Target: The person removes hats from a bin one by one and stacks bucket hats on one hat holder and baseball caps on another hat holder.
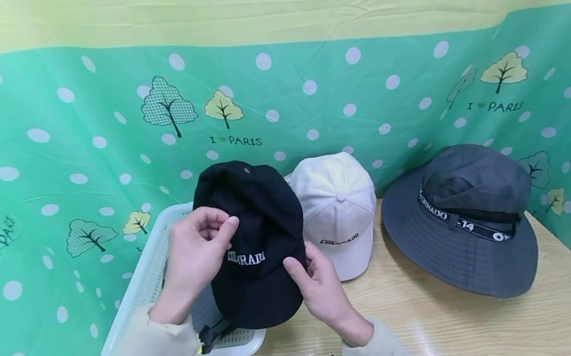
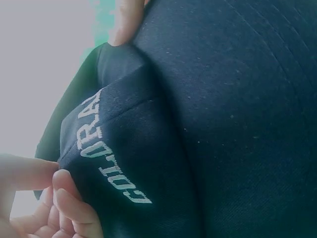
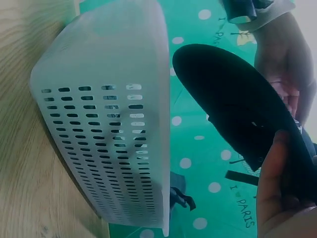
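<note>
A black baseball cap point(image 1: 264, 296) with white "COLORADO" lettering is held above the right part of a pale perforated plastic basket point(image 1: 138, 298). My right hand point(image 1: 323, 284) grips the brim's right edge, its thumb on top. Thumb and forefinger of my left hand point(image 1: 197, 257) pinch the cloth at the front panel, just above the lettering; the left wrist view shows the panel point(image 2: 133, 129) folded there. In the right wrist view the brim point(image 3: 223, 84) is seen from its side, higher than the basket's rim.
A white baseball cap point(image 1: 337, 196) sits right of the black one on the wooden table point(image 1: 384, 318). Farther right rests a dark grey brimmed hat point(image 1: 479, 181) with a lettered band. A grey item point(image 1: 205, 308) lies partly hidden in the basket. A green dotted cloth point(image 1: 310, 111) hangs behind.
</note>
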`<state>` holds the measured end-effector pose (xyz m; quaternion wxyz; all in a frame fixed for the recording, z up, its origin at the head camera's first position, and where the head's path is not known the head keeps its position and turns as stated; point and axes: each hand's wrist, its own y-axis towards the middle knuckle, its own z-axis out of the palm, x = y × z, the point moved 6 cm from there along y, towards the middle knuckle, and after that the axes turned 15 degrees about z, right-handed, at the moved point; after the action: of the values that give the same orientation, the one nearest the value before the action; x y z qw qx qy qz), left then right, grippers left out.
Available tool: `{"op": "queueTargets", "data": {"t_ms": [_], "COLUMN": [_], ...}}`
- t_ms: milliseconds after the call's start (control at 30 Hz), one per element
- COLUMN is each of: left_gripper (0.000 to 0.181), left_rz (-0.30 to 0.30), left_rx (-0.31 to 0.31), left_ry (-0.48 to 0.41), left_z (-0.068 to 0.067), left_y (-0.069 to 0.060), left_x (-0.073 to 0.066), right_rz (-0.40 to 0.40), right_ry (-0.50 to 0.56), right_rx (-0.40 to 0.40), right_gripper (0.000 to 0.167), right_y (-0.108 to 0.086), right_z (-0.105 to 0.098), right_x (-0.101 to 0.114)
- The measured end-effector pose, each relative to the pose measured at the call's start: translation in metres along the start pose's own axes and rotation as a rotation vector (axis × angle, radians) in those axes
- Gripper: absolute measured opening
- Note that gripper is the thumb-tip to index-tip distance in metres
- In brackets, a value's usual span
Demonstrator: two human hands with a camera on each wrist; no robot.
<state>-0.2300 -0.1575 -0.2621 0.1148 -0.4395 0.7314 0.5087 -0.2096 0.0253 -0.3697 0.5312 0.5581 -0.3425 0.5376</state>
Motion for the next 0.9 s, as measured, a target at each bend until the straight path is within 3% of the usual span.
{"op": "queueTargets", "data": {"t_ms": [133,300,433,600,733,900], "left_gripper": [0.007,0.004,0.013,0.025,0.029,0.028], "left_rz": [0.037,0.137,0.168,0.096,-0.01,-0.148], "left_rx": [-0.022,-0.072,-0.114,-0.147,-0.115,-0.072], "left_ry": [-0.005,0.027,0.052,0.036,-0.014,-0.14], "left_z": [-0.003,-0.01,-0.01,-0.003,0.012,0.033], "left_y": [-0.004,-0.012,-0.02,-0.03,-0.037,-0.041], "left_x": [-0.006,-0.016,-0.013,0.0,0.01,0.018], "right_rz": [-0.031,-0.063,-0.071,-0.07,-0.08,-0.062], "right_ry": [-0.012,0.017,0.041,0.085,0.121,0.148], "right_rx": [-0.039,-0.08,-0.115,-0.146,-0.16,-0.169], "right_gripper": [0.012,0.014,0.015,0.016,0.014,0.014], "right_y": [-0.001,-0.003,-0.003,-0.004,-0.004,-0.004], "right_z": [-0.004,-0.013,-0.025,-0.038,-0.046,-0.053], "right_x": [0.008,0.022,0.031,0.041,0.048,0.051]}}
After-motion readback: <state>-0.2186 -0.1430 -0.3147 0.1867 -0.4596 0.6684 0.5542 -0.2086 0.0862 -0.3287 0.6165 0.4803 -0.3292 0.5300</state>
